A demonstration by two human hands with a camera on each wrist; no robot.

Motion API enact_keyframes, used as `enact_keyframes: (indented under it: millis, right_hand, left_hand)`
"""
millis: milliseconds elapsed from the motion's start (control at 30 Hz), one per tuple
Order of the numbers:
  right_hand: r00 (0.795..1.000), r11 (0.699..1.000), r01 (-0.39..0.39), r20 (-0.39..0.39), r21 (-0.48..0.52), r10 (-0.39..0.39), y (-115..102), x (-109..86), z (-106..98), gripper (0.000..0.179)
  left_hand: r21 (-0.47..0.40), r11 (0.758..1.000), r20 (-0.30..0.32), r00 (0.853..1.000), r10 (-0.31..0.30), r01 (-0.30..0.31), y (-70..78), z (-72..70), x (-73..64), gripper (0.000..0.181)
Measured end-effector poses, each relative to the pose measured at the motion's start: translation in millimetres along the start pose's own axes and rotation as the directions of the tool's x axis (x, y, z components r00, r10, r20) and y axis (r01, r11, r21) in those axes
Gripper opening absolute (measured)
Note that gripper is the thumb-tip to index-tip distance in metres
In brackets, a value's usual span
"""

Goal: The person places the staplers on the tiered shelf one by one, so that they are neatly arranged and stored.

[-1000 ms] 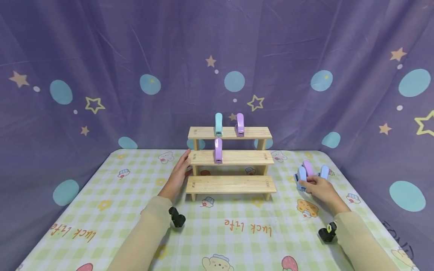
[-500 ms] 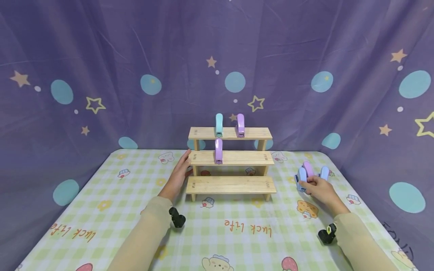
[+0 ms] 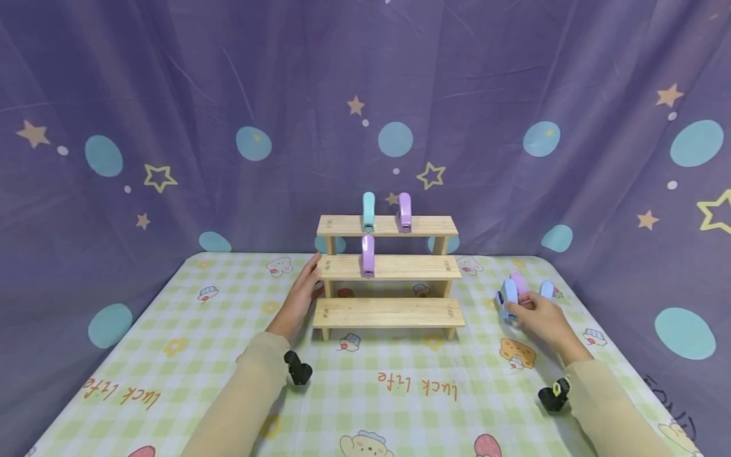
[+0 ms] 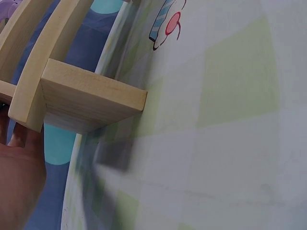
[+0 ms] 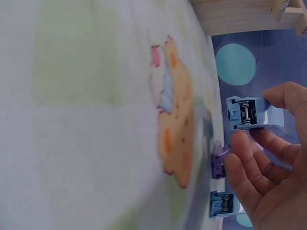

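Right hand: fingers clamp the sides of a blue stapler at right of the bench, just beside a purple stapler; whether its base touches down is unclear. Left hand lies against the wooden stand; cannot tell if its fingers curl round. Judged: stapler light, stiff, slightly slippery; a metal spring shows, so pinch the flanks, avoid squeezing top to base.

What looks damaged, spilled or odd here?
Nothing looks spilled or damaged around the wooden rack or the blue stapler in the right hand. Only the tablecloth lettering looks odd: upside down in the head view.
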State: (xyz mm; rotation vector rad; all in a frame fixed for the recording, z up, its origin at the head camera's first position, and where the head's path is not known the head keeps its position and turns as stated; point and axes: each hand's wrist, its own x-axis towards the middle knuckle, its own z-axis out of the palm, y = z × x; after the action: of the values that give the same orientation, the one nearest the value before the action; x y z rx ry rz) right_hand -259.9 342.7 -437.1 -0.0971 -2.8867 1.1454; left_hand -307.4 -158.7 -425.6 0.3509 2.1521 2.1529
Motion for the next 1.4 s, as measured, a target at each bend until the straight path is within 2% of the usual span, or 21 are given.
enact_keyframes:
  millis: [200, 500, 800, 1067, 1400]
  right_hand:
    - [0.997, 0.997, 0.061, -0.038, -0.037, -0.062, -11, -2.6, -6, 0.053]
    - [0.986, 0.989, 0.150, -0.070, 0.002, -0.150, -34, -4.2, -13, 0.052]
    - [0.978, 0.982, 0.187, -0.097, 0.039, -0.182, -68, -8.1, -12, 0.048]
    - [0.963, 0.964, 0.255, -0.103, 0.071, -0.247, -99, -3.2, 0, 0.046]
    - [0.958, 0.952, 0.284, -0.082, 0.119, -0.275, -128, 6.1, 21, 0.041]
  left_hand:
    - [0.021, 0.999, -0.014, 1.000, 0.027, -0.027, -10.6, -2.2, 4.0, 0.055]
    - [0.024, 0.999, -0.030, 0.999, 0.027, -0.027, -10.9, -1.2, 4.1, 0.055]
    - [-0.002, 1.000, -0.006, 1.000, 0.009, -0.009, -9.2, -2.0, 4.2, 0.054]
    - [0.003, 1.000, -0.017, 1.000, 0.017, -0.017, -8.7, -2.3, 4.6, 0.055]
    - [0.017, 0.999, -0.038, 0.999, 0.033, -0.032, -8.1, 0.0, 2.8, 0.054]
